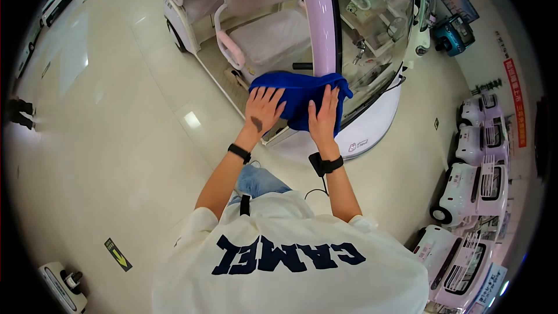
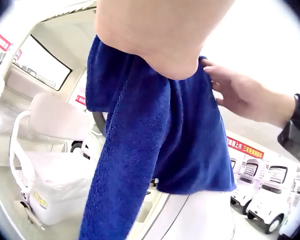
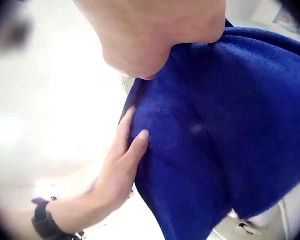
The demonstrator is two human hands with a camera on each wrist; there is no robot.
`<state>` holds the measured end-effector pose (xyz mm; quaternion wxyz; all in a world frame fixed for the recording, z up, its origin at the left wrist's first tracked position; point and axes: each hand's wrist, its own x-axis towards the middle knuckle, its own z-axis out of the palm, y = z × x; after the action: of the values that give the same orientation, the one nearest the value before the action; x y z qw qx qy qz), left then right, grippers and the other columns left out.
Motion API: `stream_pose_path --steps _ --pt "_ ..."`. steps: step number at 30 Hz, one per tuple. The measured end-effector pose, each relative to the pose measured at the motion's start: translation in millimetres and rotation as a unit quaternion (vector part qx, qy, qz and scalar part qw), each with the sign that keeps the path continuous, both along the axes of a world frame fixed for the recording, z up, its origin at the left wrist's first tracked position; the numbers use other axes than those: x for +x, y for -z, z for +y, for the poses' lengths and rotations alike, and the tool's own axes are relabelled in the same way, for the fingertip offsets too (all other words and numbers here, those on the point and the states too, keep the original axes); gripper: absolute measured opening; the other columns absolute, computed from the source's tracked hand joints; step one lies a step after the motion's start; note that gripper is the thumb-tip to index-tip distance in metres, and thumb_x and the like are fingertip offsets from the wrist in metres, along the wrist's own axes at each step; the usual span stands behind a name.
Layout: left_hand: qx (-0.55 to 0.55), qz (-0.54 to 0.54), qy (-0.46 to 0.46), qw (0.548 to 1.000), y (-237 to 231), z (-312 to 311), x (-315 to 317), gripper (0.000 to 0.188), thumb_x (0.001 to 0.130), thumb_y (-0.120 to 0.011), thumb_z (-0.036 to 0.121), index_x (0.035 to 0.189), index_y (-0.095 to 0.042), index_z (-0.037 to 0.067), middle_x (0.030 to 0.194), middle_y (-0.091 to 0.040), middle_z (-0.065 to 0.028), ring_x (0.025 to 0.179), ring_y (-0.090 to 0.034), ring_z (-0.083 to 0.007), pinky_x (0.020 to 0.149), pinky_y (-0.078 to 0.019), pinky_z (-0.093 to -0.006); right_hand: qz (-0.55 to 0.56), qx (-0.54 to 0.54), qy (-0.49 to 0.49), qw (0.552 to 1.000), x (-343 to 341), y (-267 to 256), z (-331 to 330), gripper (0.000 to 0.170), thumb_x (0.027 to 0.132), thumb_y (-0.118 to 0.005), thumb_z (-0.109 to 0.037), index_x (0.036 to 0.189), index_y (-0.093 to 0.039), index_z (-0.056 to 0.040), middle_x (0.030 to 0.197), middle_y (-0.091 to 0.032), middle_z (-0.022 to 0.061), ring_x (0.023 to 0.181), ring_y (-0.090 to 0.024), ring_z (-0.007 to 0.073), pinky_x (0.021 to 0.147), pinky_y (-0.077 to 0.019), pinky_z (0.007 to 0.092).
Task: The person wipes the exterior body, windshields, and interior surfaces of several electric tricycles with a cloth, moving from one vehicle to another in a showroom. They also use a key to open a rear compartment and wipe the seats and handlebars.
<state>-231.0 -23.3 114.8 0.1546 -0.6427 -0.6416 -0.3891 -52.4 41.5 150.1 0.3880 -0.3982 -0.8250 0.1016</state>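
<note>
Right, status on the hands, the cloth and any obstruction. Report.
Left hand and right hand on blue cloth, fingers extended. Cloth draped over lower end of lilac pillar. Black bar near cloth's far edge; possible snag.

- My head view looks forward and down from farthest back.
- Both my wrist views face the blue plush cloth [image 1: 299,104] close up; all three share it.
- Head and left wrist share the pale padded seat [image 2: 65,165].
</note>
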Motion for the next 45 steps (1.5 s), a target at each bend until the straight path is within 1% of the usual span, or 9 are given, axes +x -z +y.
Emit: stream_pose_path --steps 4,11,16,20,24,30,35,40,45 --pt "-0.006 -0.047 -0.013 0.999 25.0 -9.4 -12.5 0.052 0.088 -0.063 0.018 0.135 -0.050 0.002 0.129 -0.049 -0.0204 0.116 -0.046 -0.0409 0.102 -0.0376 -0.0481 -0.024 0.077 -0.019 0.997 -26.5 -32.7 20.8 0.044 0.092 -0.058 -0.018 0.133 -0.052 -0.0041 0.146 -0.034 0.0327 0.139 -0.026 0.0519 0.113 -0.0201 0.0593" --pt "-0.093 -0.108 0.127 0.982 4.7 -2.0 -41.9 0.065 0.082 -0.066 0.008 0.140 -0.040 -0.004 0.134 -0.042 -0.0259 0.122 -0.042 -0.0463 0.105 -0.0383 -0.0487 0.029 0.159 0.035 0.986 -49.0 -29.6 38.9 0.036 0.084 -0.064 -0.012 0.118 -0.059 -0.0044 0.134 -0.046 0.0265 0.130 -0.039 0.0470 0.108 -0.0288 0.0578" --pt "-0.135 -0.110 0.212 0.962 -25.3 19.6 -56.7 0.068 0.082 -0.067 0.008 0.145 -0.042 0.010 0.133 -0.044 -0.0259 0.115 -0.050 -0.0435 0.100 -0.0443 -0.0466 0.182 0.060 0.051 0.980 -35.9 -10.4 40.0 0.060 0.076 -0.072 0.001 0.130 -0.046 0.0002 0.136 -0.050 0.0234 0.128 -0.046 0.0404 0.108 -0.0359 0.0451" --pt "-0.138 -0.108 0.299 0.938 -29.2 47.5 -77.1 0.054 0.082 -0.062 0.012 0.135 -0.054 0.012 0.106 -0.055 -0.0160 0.089 -0.059 -0.0358 0.074 -0.0512 -0.0418 0.097 0.083 0.153 0.980 -41.6 -6.4 36.5 0.068 0.072 -0.074 -0.004 0.132 -0.043 0.0023 0.141 -0.044 0.0255 0.134 -0.038 0.0442 0.112 -0.0279 0.0504" --pt "-0.098 -0.176 0.408 0.890 -17.1 71.4 -86.7 0.042 0.085 -0.056 0.011 0.127 -0.060 0.010 0.101 -0.062 -0.0176 0.087 -0.062 -0.0367 0.076 -0.0517 -0.0420 0.032 0.098 0.244 0.964 -53.8 -7.0 34.2 0.070 0.072 -0.072 -0.010 0.133 -0.041 0.0034 0.147 -0.036 0.0280 0.137 -0.033 0.0469 0.113 -0.0223 0.0573" --pt "-0.091 -0.190 0.504 0.838 -23.2 89.6 -99.2 0.037 0.086 -0.053 0.005 0.122 -0.061 0.005 0.091 -0.066 -0.0170 0.075 -0.063 -0.0371 0.068 -0.0525 -0.0422 0.048 0.017 0.359 0.932 -87.5 -5.5 16.0 0.067 0.084 -0.058 -0.006 0.142 -0.030 0.0113 0.148 -0.029 0.0347 0.136 -0.029 0.0502 0.115 -0.0213 0.0524" --pt "-0.129 -0.225 0.571 0.779 -28.2 102.7 -116.6 0.038 0.085 -0.050 -0.006 0.121 -0.058 0.003 0.092 -0.067 -0.0216 0.076 -0.065 -0.0402 0.064 -0.0516 -0.0439 0.085 -0.046 0.381 0.920 -114.1 -39.7 7.4 0.062 0.090 -0.047 -0.002 0.147 -0.025 0.0084 0.149 -0.033 0.0271 0.139 -0.031 0.0414 0.117 -0.0203 0.0424" --pt "-0.195 -0.338 0.565 0.727 -25.0 101.9 -148.5 0.035 0.090 -0.050 -0.007 0.124 -0.052 0.004 0.095 -0.066 -0.0250 0.087 -0.063 -0.0462 0.070 -0.0517 -0.0460 -0.071 0.026 0.418 0.905 -147.1 -68.9 14.2 0.068 0.088 -0.057 -0.003 0.144 -0.023 0.0143 0.147 -0.031 0.0345 0.137 -0.029 0.0500 0.116 -0.0237 0.0478" --pt "-0.179 -0.359 0.567 0.719 -54.1 117.4 -195.3 0.035 0.091 -0.050 -0.006 0.125 -0.051 0.003 0.100 -0.066 -0.0248 0.092 -0.064 -0.0440 0.076 -0.0515 -0.0440 -0.104 0.028 0.431 0.896 -184.9 -128.4 34.6 0.072 0.089 -0.061 -0.007 0.143 -0.020 0.0172 0.147 -0.028 0.0379 0.137 -0.029 0.0521 0.116 -0.0247 0.0500"
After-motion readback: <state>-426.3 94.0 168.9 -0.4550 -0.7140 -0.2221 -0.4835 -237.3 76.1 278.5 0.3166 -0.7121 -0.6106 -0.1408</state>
